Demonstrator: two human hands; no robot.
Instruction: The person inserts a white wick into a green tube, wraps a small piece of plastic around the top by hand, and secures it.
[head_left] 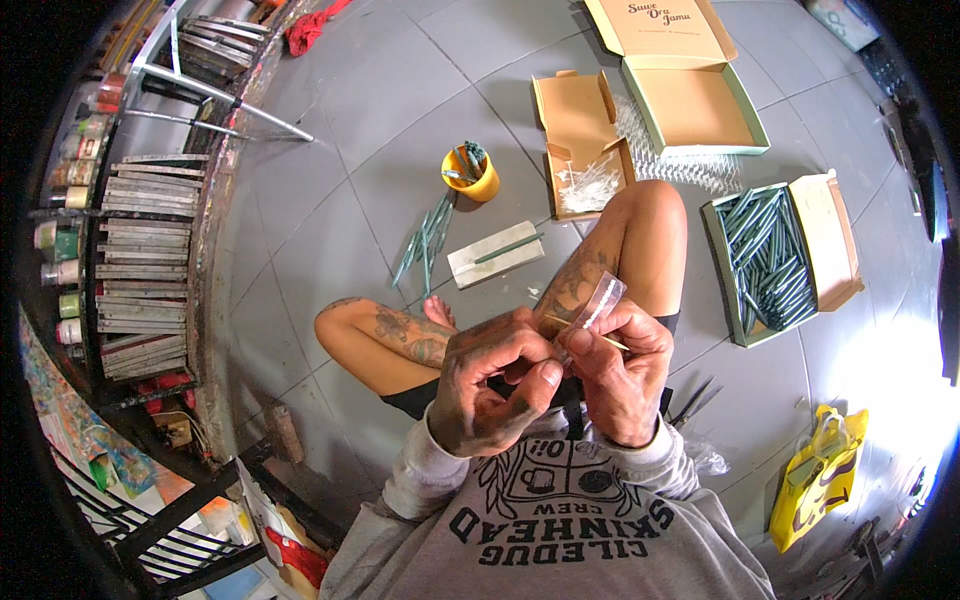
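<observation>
Both hands meet in front of my chest over my crossed legs. My right hand (628, 372) pinches a clear plastic strip (606, 297) with white marks, between thumb and forefinger. A thin pale wooden stick (614, 343), like a toothpick, pokes out beside that thumb. My left hand (497, 385) is closed, its fingertips pressed at the strip's lower end; the fingers partly hide what they pinch. On the floor ahead, a dark green slim stick (508, 248) lies across a pale flat block (470, 262). Similar green sticks (428, 238) lie loose to its left.
A yellow cup (480, 187) holds more sticks. Beyond my knee stand a small carton (575, 105) with white pieces, clear plastic packing (690, 172) and a larger open box (695, 105). At right are a box of green sticks (765, 260), scissors (690, 402) and a yellow bag (820, 475).
</observation>
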